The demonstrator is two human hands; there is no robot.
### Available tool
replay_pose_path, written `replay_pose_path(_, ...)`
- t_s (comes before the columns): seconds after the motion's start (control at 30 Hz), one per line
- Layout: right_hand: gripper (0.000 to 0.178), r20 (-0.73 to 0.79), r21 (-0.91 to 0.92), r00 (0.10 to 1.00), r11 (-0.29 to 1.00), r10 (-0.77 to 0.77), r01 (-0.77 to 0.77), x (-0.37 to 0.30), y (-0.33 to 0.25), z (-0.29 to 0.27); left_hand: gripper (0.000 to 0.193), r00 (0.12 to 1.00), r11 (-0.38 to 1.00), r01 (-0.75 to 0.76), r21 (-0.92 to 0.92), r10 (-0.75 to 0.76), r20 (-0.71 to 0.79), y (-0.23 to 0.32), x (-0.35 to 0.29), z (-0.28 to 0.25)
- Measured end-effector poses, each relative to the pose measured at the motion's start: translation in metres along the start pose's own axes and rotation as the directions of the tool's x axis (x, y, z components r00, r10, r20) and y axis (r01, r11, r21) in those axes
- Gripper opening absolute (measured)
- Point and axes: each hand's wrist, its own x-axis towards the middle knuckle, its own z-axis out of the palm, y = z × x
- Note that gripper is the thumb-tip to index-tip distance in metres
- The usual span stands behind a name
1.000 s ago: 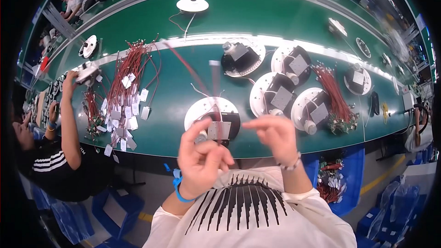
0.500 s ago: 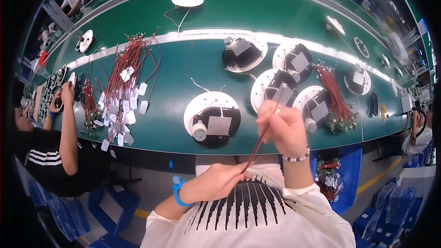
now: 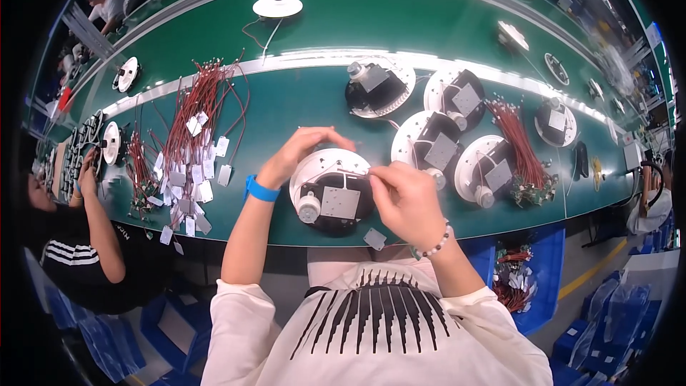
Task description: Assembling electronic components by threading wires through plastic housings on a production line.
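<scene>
A round white disc unit (image 3: 304,178) lies right in front of me, with a black housing, a pale square plate (image 3: 340,202) and a small motor-like cylinder (image 3: 309,209) on it. Around its upper left rim curves my left hand (image 3: 304,149), fingers stretched out and apart. At the unit's right side my right hand (image 3: 411,196) pinches the end of a thin red-brown wire, mostly hidden by the fingers. Below that hand a small pale board (image 3: 374,239) hangs at the table's front edge, apparently on the same wire.
Several similar disc units (image 3: 429,146) stand close on the right. Bundles of red wires with white tags (image 3: 204,111) lie left, and another wire bundle (image 3: 518,143) lies right. A blue bin (image 3: 543,279) is below the table. A co-worker's arm (image 3: 100,225) reaches in at far left.
Both hands have risen from my lap to the disc unit. The left hand has let go of the wire and moved to the unit's rim; the right has come down beside it.
</scene>
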Motion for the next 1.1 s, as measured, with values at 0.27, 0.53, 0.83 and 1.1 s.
replay_pose_path(0.27, 0.006, 0.017, -0.224, 0.998, 0.972, -0.065, 0.067, 0.003, 0.013, 0.007, 0.048, 0.996, 0.995, 0.079, -0.055, -0.081, -0.035, -0.013, -0.009, 0.004)
replay_pose_path(0.53, 0.006, 0.059, -0.354, 0.994, 0.929, -0.094, 0.109, 0.008, 0.005, 0.005, 0.041, 0.990, 0.955, 0.139, -0.263, -0.142, 0.011, -0.011, -0.014, 0.011)
replay_pose_path(0.83, 0.004, 0.223, -0.377, 0.971, 0.912, -0.081, 0.163, 0.017, 0.012, 0.014, 0.040, 0.959, 0.953, 0.225, -0.204, -0.253, -0.125, -0.006, -0.018, 0.039)
replay_pose_path(1.1, 0.019, 0.125, -0.326, 0.980, 0.927, -0.155, 0.188, 0.015, 0.033, 0.021, 0.027, 0.928, 0.855, 0.189, -0.484, -0.317, -0.197, -0.022, -0.024, 0.034)
